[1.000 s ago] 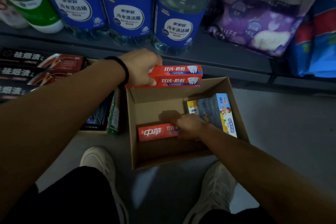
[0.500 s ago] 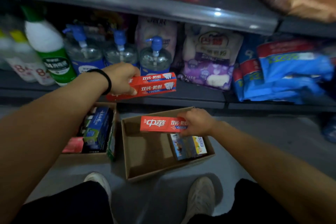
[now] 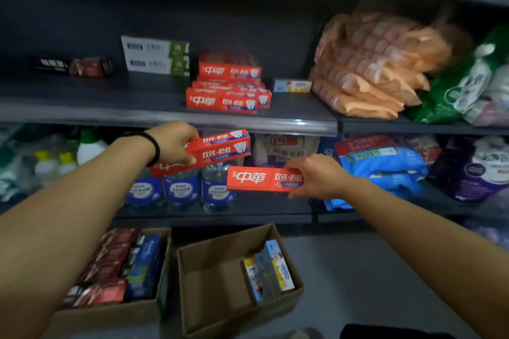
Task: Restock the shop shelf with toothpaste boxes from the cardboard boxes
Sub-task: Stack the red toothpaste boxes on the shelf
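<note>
My left hand (image 3: 173,143) grips two stacked red toothpaste boxes (image 3: 217,150) just below the shelf edge. A little lower and to the right, my right hand (image 3: 316,177) holds one red toothpaste box (image 3: 256,179) by its right end. On the dark shelf (image 3: 110,113) above lies a pile of the same red toothpaste boxes (image 3: 228,91), with white and green boxes (image 3: 155,55), a dark box (image 3: 71,66) and a small light box (image 3: 292,86) nearby. On the floor, the right cardboard box (image 3: 209,283) holds a few blue-yellow boxes (image 3: 268,272); the left cardboard box (image 3: 110,314) is packed with several boxes.
Orange packets (image 3: 371,69) and green-white bags (image 3: 468,82) fill the shelf's right half. Clear bottles with blue labels (image 3: 179,190) and blue bags (image 3: 385,162) stand on the lower shelf. The toothpaste shelf has bare room at left and front.
My right hand lifted a red box out of the right cardboard box and raised it toward the shelf. My left hand rose too with its two boxes. The view tilted up.
</note>
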### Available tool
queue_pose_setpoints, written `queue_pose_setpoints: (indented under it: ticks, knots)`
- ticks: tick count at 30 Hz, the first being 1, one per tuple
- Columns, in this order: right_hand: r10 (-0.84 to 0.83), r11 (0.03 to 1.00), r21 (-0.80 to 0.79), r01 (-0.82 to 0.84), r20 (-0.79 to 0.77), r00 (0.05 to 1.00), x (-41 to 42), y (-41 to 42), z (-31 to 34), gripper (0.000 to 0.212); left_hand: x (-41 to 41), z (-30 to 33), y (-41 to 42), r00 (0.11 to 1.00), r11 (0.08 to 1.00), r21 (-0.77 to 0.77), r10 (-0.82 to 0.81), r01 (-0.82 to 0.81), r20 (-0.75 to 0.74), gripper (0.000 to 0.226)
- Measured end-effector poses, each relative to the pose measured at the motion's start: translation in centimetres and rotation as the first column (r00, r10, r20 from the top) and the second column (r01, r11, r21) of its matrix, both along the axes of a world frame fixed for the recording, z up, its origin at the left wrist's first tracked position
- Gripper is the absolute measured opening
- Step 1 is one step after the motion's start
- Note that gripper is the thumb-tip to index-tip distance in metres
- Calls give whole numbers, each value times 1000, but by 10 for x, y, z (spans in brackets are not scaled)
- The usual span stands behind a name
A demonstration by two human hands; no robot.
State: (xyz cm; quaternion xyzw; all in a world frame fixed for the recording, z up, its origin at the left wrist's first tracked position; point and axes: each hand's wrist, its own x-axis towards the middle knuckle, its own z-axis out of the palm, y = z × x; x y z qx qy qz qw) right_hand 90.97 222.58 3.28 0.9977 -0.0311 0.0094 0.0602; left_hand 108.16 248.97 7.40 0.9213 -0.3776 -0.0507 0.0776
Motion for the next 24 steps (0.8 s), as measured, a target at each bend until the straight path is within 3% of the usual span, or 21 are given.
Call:
queue_pose_setpoints:
  ticks: [13, 24]
  knots:
    - [11, 998, -64, 6, 253, 967, 38, -24, 122, 56, 38, 68, 14, 993, 990, -95, 109, -105, 34, 33]
    - [10, 1000, -6, -9, 360, 933, 161, -37, 130, 60, 123, 96, 11, 980, 976, -110, 194, -188, 49, 25]
